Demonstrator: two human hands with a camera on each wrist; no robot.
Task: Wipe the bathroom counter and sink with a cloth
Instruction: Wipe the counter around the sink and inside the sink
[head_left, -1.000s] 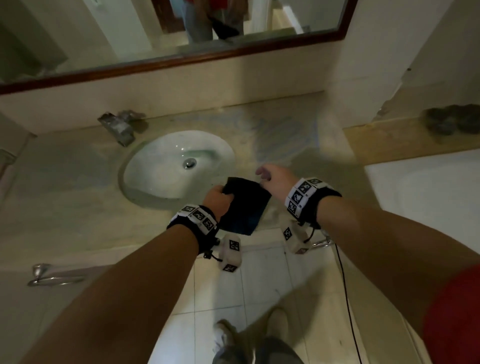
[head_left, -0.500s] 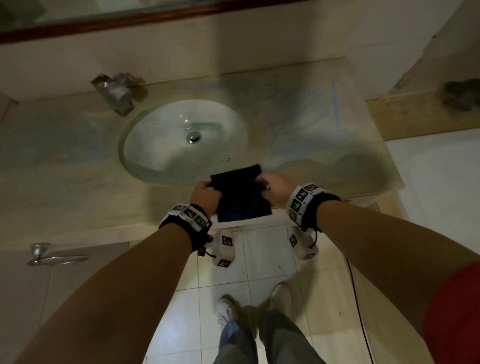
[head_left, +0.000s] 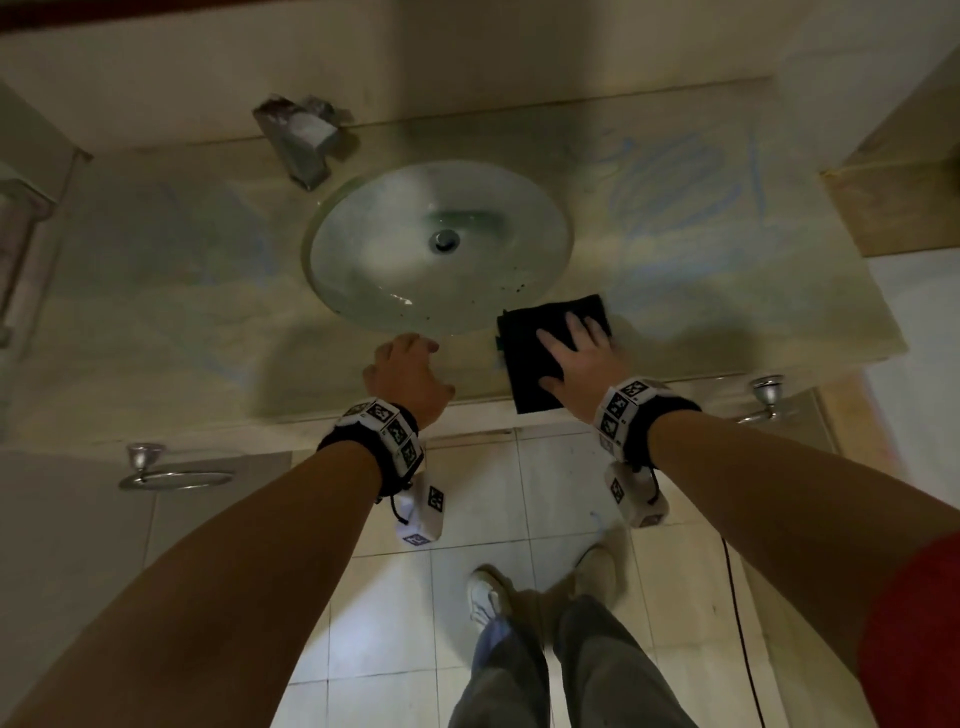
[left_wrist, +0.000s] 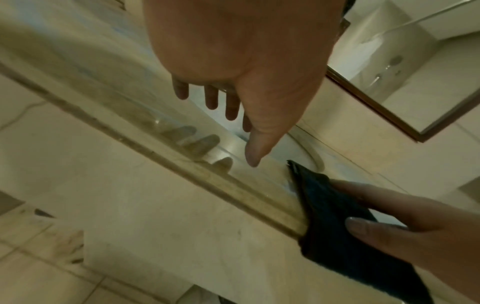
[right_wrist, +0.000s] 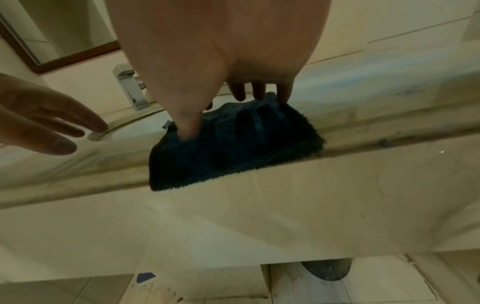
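A folded dark blue cloth (head_left: 530, 364) lies on the marble counter (head_left: 727, 291) at its front edge, just right of the round white sink (head_left: 395, 260). My right hand (head_left: 576, 353) presses flat on the cloth (right_wrist: 233, 148) with straight, spread fingers (right_wrist: 188, 127). The near end of the cloth (left_wrist: 335, 232) hangs over the counter lip. My left hand (head_left: 410, 371) hovers with relaxed fingers (left_wrist: 232, 111) over the counter in front of the sink and holds nothing.
A chrome faucet (head_left: 301, 140) stands behind the sink at the left. Blue scribble marks (head_left: 675, 192) cover the counter's right part. Two metal towel rings (head_left: 171, 475) (head_left: 763, 400) stick out below the counter. My feet (head_left: 488, 597) stand on pale floor tiles.
My left hand has let go of the cloth and moved left. My right hand has laid the cloth flat on the counter right of the sink and spread over it.
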